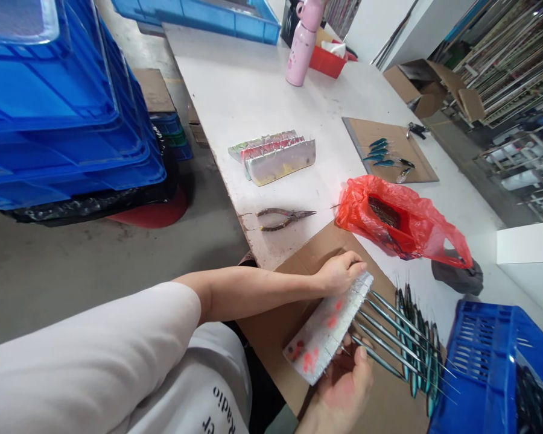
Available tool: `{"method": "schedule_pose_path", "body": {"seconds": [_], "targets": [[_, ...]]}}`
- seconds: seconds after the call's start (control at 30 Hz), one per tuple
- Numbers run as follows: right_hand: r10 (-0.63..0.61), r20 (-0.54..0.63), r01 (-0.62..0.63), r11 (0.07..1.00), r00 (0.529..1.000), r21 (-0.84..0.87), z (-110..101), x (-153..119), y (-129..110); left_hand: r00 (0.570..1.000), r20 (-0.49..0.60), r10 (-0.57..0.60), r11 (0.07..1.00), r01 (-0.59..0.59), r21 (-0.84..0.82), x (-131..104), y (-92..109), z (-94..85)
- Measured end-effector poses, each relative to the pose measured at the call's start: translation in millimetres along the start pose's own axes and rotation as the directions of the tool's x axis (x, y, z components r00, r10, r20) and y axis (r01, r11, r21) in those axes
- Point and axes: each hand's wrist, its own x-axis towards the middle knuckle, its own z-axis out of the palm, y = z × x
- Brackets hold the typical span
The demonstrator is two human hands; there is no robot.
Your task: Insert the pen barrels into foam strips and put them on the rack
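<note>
My left hand (pixel 341 274) is closed around the upper end of a long, foil-covered holder (pixel 319 340) with pink-red stains and slits along its edge. Several slender shiny teal rods (pixel 389 319), like fishing-lure bodies with thin wires at their ends, stick out from that edge. My right hand (pixel 344 383) is at the holder's lower end, thumb and fingers closing around the root of the lowest rod; its fingertips are partly hidden. Beyond the rods, a row of darker teal lure bodies (pixel 419 343) lies side by side on a cardboard sheet (pixel 380 404).
Pliers (pixel 287 218), similar slotted holders (pixel 280 163) and a red plastic bag (pixel 402 220) lie on the white table (pixel 235 90). A board (pixel 407 166) carries finished-looking lures. A blue crate (pixel 473 361) stands near my right hand; stacked blue bins (pixel 63 114) stand left, a pink bottle (pixel 302 51) behind.
</note>
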Motion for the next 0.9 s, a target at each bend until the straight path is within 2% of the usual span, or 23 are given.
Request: {"method": "schedule_pose_path", "body": {"seconds": [0.23,0.53,0.9], "targets": [[0.019,-0.038,-0.021,0.999,0.999,-0.037,-4,4,1,1.0,0.003,0.008,1.0,-0.008,-0.013,1,-3,1.2],[0.01,0.009,-0.01,0.999,1.0,-0.031,-1,1,-3,1.0,0.006,0.004,1.0,-0.004,0.0,1,-2,1.0],[-0.093,-0.015,0.092,0.994,0.996,-0.052,3,-6,-1,1.0,0.0,-0.001,1.0,0.001,0.011,0,-1,0.4]]}}
